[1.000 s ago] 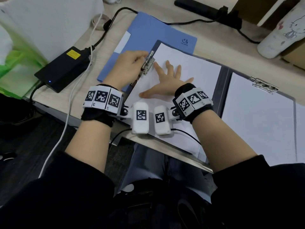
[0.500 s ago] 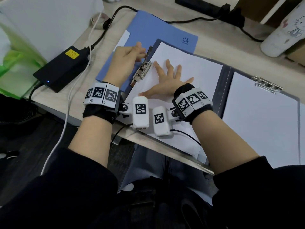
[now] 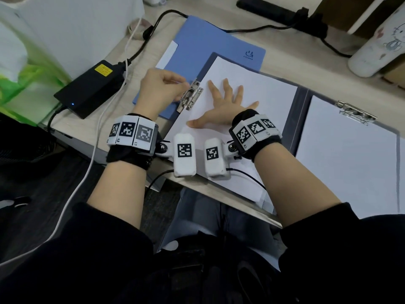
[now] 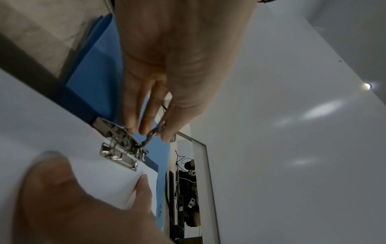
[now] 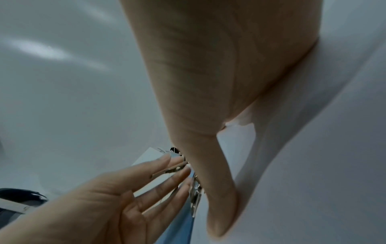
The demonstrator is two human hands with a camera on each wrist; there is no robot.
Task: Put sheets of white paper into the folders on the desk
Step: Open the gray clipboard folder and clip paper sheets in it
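Note:
A dark folder (image 3: 300, 102) lies open on the desk with a white sheet (image 3: 258, 91) on its left half. A metal clip (image 3: 191, 97) sits at that half's left edge, over the sheet's margin. My left hand (image 3: 186, 86) pinches the clip's lever; the left wrist view shows the fingertips (image 4: 144, 130) closed on the thin lever above the clip (image 4: 120, 149). My right hand (image 3: 222, 102) lies flat on the sheet with its fingers spread, just right of the clip. In the right wrist view the right hand (image 5: 208, 115) presses on the paper beside the left hand (image 5: 173, 168).
A blue folder (image 3: 219, 44) lies partly under the dark one. The right half holds another sheet (image 3: 350, 163) under a second clip (image 3: 356, 113). A black power adapter (image 3: 92, 86) with cables sits left, a white bottle (image 3: 379, 40) back right. The desk edge (image 3: 230, 198) is close to me.
My left hand has shifted on the clip from covering its top to pinching the lever, which stood up half a second ago and now sits lower. The right hand stays flat on the sheet.

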